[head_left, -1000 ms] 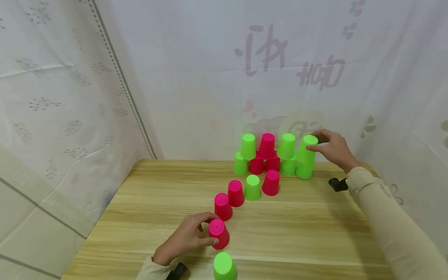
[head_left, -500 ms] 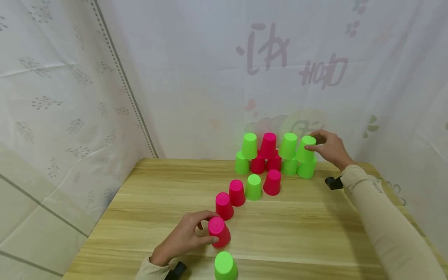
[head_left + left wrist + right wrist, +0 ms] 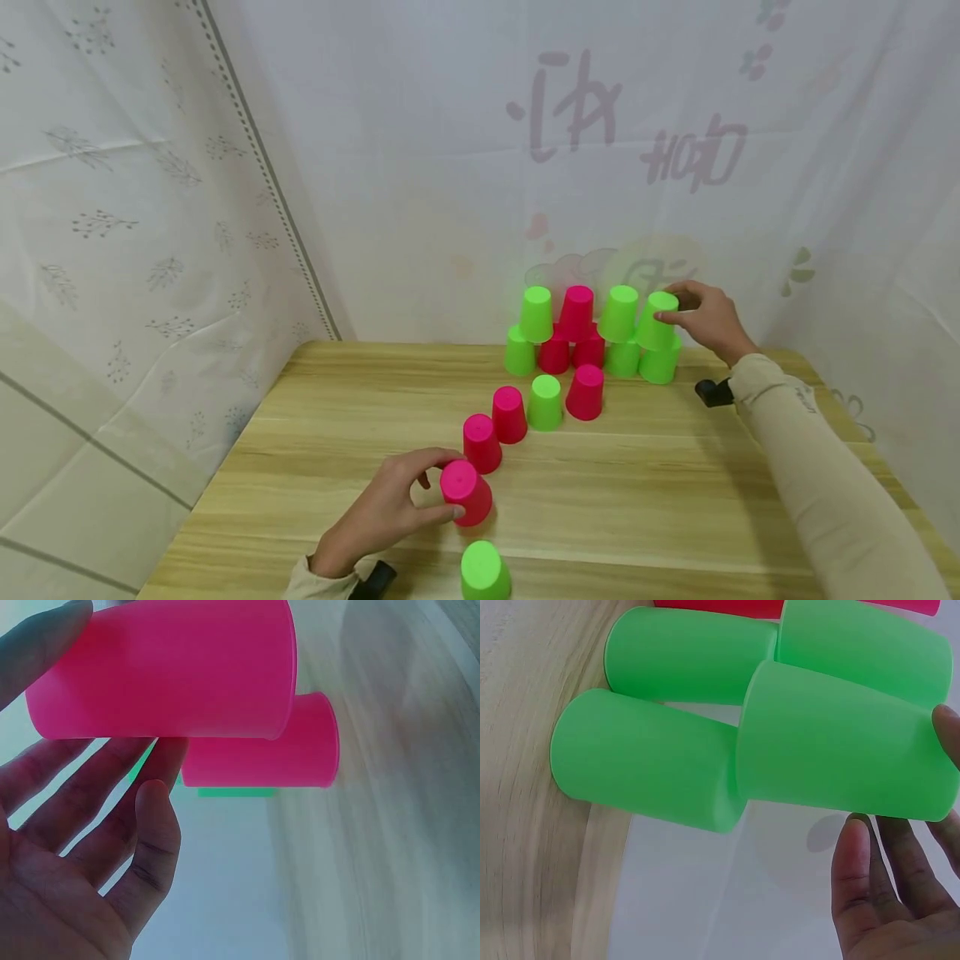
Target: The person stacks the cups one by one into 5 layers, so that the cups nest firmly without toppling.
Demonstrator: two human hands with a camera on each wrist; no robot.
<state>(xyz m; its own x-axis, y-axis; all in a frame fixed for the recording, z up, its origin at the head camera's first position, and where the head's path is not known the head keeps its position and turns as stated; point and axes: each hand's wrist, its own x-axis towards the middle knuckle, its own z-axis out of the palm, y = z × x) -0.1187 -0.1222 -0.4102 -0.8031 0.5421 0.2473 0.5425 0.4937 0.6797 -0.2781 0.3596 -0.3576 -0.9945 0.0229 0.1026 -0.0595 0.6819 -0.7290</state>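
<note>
My left hand (image 3: 386,504) pinches an upside-down pink cup (image 3: 467,493) between thumb and fingers. That cup tilts slightly and appears lifted just off the table. In the left wrist view the held pink cup (image 3: 169,671) partly covers another pink cup (image 3: 262,746). At the back right, my right hand (image 3: 708,321) holds a green cup (image 3: 657,323) by its upper part, at the right end of the stack's upper row. In the right wrist view this green cup (image 3: 840,746) has its rim over the ends of two lower green cups, the outer lower cup (image 3: 649,761) standing on the table.
The stack has a lower row of green and pink cups, with a green cup (image 3: 536,315), a pink cup (image 3: 577,314) and a green cup (image 3: 618,315) above. Several cups form a diagonal line on the wooden table (image 3: 337,417). A green cup (image 3: 484,573) stands nearest. Patterned cloth (image 3: 420,167) hangs behind.
My right hand has moved slightly left with the green cup, which now sits over the gap between lower cups. My left hand has raised and tilted the pink cup a little.
</note>
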